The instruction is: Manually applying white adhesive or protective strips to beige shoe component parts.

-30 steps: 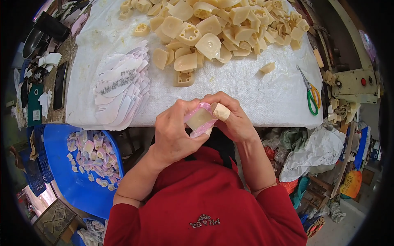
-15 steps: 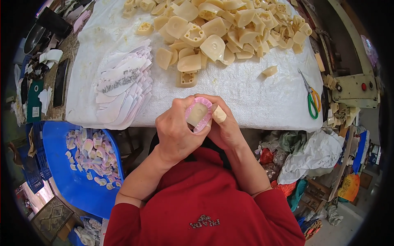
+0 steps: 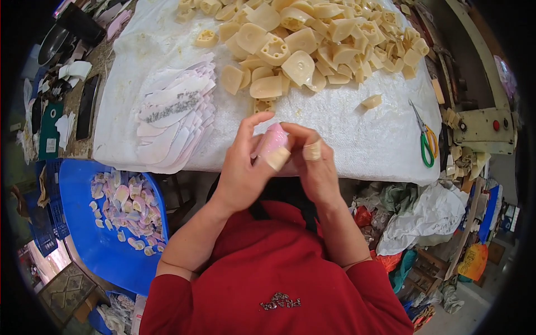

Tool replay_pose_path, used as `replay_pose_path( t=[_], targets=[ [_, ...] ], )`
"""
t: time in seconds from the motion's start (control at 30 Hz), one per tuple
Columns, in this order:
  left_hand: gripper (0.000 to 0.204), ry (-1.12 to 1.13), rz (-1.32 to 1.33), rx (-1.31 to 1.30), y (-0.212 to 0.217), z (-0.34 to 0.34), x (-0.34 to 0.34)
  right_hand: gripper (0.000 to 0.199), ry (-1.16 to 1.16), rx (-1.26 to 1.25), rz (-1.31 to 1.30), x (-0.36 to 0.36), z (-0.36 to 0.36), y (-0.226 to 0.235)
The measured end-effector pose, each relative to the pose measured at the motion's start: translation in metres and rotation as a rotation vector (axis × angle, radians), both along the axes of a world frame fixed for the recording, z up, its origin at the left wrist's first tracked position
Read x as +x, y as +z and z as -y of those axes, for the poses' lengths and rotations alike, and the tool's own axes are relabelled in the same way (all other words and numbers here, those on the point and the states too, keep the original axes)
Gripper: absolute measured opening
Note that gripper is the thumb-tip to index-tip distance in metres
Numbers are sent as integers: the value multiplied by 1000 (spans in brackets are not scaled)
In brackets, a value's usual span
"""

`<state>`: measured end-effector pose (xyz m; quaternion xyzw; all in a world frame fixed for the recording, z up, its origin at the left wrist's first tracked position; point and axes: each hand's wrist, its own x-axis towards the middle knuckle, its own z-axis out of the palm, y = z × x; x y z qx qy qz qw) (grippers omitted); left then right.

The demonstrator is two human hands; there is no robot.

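Above the table's near edge, my left hand (image 3: 240, 167) holds a small cream shoe heel (image 3: 277, 159) between thumb and fingers, its index finger raised. A glossy pink covering (image 3: 272, 139) wraps part of the heel. My right hand (image 3: 317, 167) is curled at the heel's other side, its index fingertip on the pink covering; a beige tape band circles one of its digits. Its grip is partly hidden. A stack of pale pink-white cut sheets (image 3: 176, 120) lies to the left on the table. Beyond my hands is a heap of bare cream heels (image 3: 301, 67).
A white woven cloth (image 3: 329, 134) covers the table. Scissors (image 3: 425, 137) with green and orange handles lie at the right; a single heel (image 3: 371, 101) lies apart. Below left, a blue basin (image 3: 106, 251) holds pink-covered pieces. Crumpled bags (image 3: 427, 220) fill the lower right.
The heel has turned in my hands: its flat face with the pink rim showed before, now its pink side and a cream part show. My left index finger has lifted; my right hand has shifted rightward.
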<state>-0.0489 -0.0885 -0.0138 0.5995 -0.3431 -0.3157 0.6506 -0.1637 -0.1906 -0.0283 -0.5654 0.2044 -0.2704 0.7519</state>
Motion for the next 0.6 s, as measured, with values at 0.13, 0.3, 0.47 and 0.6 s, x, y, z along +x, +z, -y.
replay_pose_path(
  t=[0.13,0.3,0.47,0.6],
  targets=[
    [60,-296,-832,-41,11,-3,4,34,63,-217,-30,-4,10,7],
    [72,-445,-1166,-211,6,-9,-2,38,46,-460,-38,-1,6,15],
    [78,-428,-1187,-88,7,-13,-7,37,203,-516,-104,5,10,17],
    [77,-433,-1201,-83,9,-14,-5,34,210,-476,-94,8,9,15]
  ],
)
